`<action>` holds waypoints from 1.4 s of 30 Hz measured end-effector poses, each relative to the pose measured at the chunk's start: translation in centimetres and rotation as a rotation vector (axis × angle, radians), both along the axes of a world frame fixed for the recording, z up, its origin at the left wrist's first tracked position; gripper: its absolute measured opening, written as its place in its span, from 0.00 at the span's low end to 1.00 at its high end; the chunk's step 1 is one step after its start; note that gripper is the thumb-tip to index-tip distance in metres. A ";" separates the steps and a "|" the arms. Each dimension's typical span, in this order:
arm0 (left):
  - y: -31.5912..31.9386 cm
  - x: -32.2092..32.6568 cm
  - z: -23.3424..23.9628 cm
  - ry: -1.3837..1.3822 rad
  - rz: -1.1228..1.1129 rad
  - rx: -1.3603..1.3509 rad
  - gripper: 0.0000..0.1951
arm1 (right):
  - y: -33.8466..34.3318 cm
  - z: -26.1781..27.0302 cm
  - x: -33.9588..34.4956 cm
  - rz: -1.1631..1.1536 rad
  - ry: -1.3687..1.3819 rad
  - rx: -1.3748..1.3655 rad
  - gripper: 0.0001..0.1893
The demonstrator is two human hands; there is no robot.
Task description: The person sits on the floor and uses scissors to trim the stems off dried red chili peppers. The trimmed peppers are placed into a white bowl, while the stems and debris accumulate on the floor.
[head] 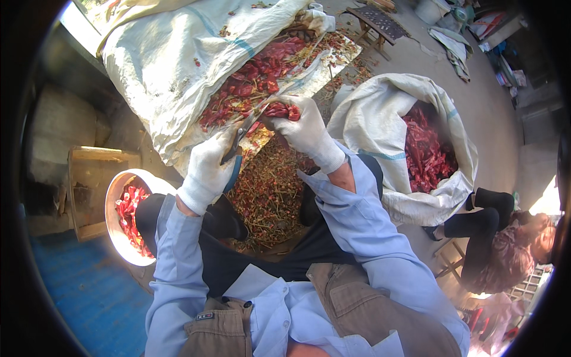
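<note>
My left hand [208, 166], in a white knit glove, grips a pair of scissors [236, 147] with blue-trimmed handles. Their blades point up and right toward my other hand. Gloved likewise, my right hand [308, 129] holds a small bunch of dried red chili peppers [282, 110] beside the blade tips. Whether the blades touch the peppers, I cannot tell. Just beyond both hands, more dried red peppers [250, 82] spill from a large white woven sack [178, 71] lying on its side. A heap of cut stems and seeds [267, 196] covers the floor between my feet.
An upright woven sack [379, 116] of red peppers stands at right. By my left knee is a white bucket [117, 236] with red pepper pieces, near a wooden box [105, 156]. A low stool [377, 22] stands far off; another person [495, 250] sits at right.
</note>
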State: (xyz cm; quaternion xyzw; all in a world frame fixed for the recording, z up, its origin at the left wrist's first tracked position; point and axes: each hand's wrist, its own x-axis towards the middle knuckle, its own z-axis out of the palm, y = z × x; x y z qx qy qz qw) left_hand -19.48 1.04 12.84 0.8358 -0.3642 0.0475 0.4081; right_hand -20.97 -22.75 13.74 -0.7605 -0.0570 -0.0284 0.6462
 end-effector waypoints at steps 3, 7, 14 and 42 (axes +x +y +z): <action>0.3 -0.2 0.3 0.020 0.032 0.069 0.24 | 0.0 -0.3 0.1 -0.002 0.006 -0.012 0.15; 0.0 -0.7 0.6 0.015 0.066 0.106 0.20 | 0.0 -0.9 0.6 -0.013 -0.062 -0.100 0.16; 0.7 -0.9 0.0 0.002 0.144 0.139 0.19 | -0.6 -0.8 0.5 -0.106 0.054 -0.040 0.15; 2.3 4.9 -7.7 -0.058 0.313 0.741 0.10 | -1.1 0.3 0.9 -0.187 0.065 0.360 0.17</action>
